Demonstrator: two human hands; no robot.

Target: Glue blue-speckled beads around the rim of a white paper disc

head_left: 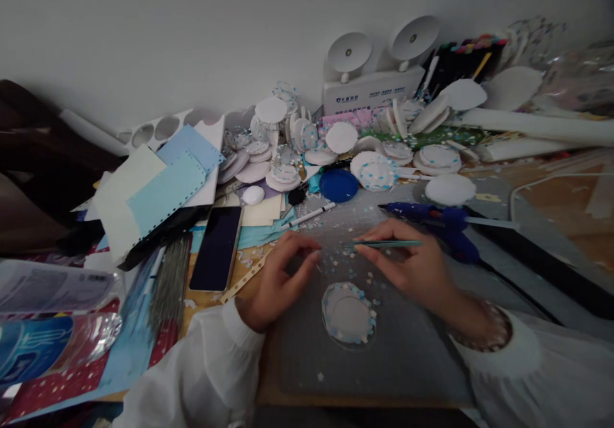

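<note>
Landmark: grey cutting mat (pixel 412 357), lying front and centre on the desk.

1. Clear plastic packets (pixel 52 306), far left of the mat, overlapping red and blue printed sheets.
2. Pastel card sheets (pixel 153 191), pale blue and cream with perforated edges, left of the mat and further back.
3. Smartphone (pixel 217 249), screen dark, face up, just left of the mat's back corner.
4. Left hand (pixel 278 277), white sleeve, resting on the mat's left edge; fingers curled in, thumb and forefinger pinched close above scattered small paper bits. Whether anything is caught between them cannot be told.
5. White pen (pixel 309 215), behind the mat's left part, lying slantwise.
6. White round disc (pixel 348 313), flat on the mat near its middle, rim dotted with pale blue pieces; in front of both hands, touched by neither.
7. Blue lid (pixel 338 185), behind the mat, beside heaps of finished white discs (pixel 378 172).
8. Right hand (pixel 407 265), fingers closed round a slim teal tool (pixel 384 244), held level, tip pointing toward the left hand.
9. Blue glue gun (pixel 441 220), just behind the right hand, on its side, cord trailing rightward.
10. White twin-lamp unit (pixel 369 86), against the wall, well behind the mat.
</note>
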